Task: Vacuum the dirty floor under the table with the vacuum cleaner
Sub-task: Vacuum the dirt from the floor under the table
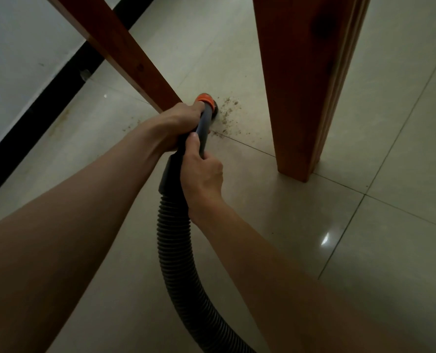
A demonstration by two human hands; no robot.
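The vacuum cleaner's dark ribbed hose (176,253) curves from the bottom edge up to a rigid grey tube (203,123); its orange-collared nozzle (206,101) meets brown crumbs (229,113) (scattered, centre frame) on the beige tiled floor (364,250).

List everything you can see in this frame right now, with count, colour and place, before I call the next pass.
Grey rigid vacuum tube with orange collar: one, nozzle down on the floor beside the dirt.
Dark grey ribbed vacuum hose: one, curving from the tube to the bottom edge.
Brown crumbly dirt patch: one, right of the nozzle.
Reddish-brown wooden table legs: two, upper left and right.
Beige glossy floor tiles: many, throughout.
Black skirting strip: one, along the white wall.
Left hand: grip on the tube.
Right hand: grip lower down.
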